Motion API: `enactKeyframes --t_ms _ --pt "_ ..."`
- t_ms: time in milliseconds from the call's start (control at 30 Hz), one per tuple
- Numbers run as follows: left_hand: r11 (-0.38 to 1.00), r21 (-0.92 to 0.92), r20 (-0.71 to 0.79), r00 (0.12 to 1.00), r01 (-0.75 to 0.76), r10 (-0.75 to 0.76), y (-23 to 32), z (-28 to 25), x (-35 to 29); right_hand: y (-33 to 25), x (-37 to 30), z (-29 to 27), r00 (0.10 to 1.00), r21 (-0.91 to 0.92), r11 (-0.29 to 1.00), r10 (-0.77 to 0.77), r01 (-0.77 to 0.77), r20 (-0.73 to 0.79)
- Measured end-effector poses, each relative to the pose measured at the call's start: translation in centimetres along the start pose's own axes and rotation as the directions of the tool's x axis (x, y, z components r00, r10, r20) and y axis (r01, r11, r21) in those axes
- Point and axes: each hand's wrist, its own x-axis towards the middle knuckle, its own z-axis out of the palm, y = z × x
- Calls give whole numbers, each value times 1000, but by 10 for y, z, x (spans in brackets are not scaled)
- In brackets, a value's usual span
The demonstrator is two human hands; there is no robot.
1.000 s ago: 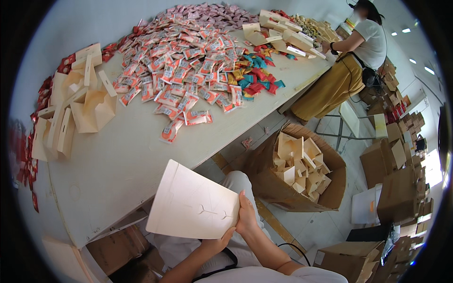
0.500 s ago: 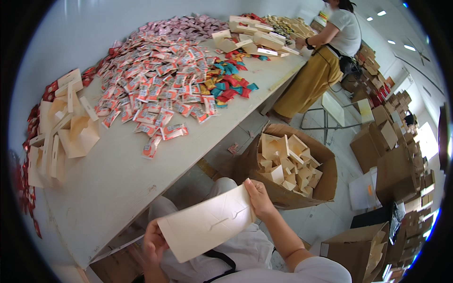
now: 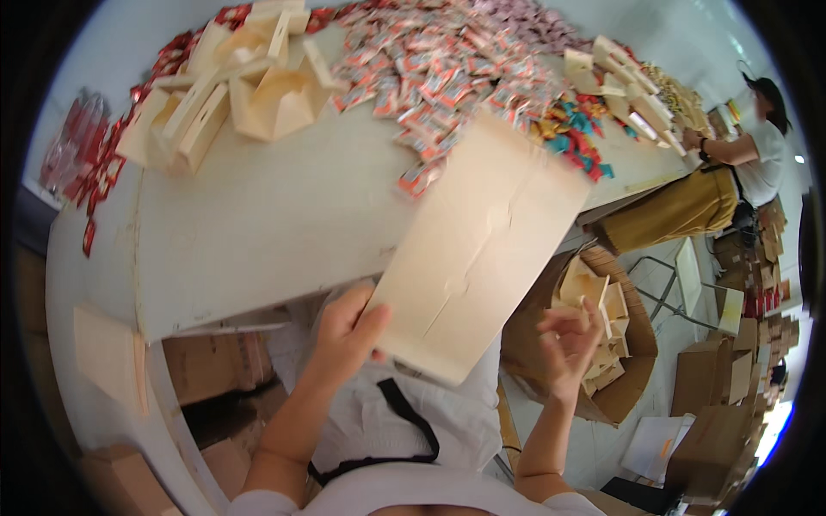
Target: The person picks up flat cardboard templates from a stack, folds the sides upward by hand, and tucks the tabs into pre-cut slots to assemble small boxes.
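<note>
A cream paperboard piece, flat with a slit flap line along its middle, is tilted up in front of me over the table edge. My left hand grips it at the lower left edge, thumb on the near face. My right hand is off the board, to its right, with fingers loosely bent and apart and nothing seen in them. Behind that hand stands a large brown carton holding several folded cream boxes.
On the white table lie open cream boxes, a heap of orange-and-white packets and colourful small packets. Another cream board stands at the left. At the far right a person works; a folding chair stands nearby.
The view has swung left. My right hand has let go of the board. The left hand keeps hold of it, and the board has been raised and turned more upright.
</note>
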Motion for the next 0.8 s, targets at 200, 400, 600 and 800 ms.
enactKeyframes --t_ms 200,400,600,800 --pt "991 -134 26 999 -25 29 -12 16 2 4 -24 63 968 34 998 -66 60 243" --pt "974 -192 129 987 123 -99 -28 27 -3 16 -18 79 996 234 971 55 -37 -68" --pt "988 -138 127 991 66 -48 -39 34 -8 15 -11 89 989 125 986 125 -115 -82" --pt "996 26 127 988 81 -84 -31 25 -3 -4 -7 88 918 237 890 395 -391 32"
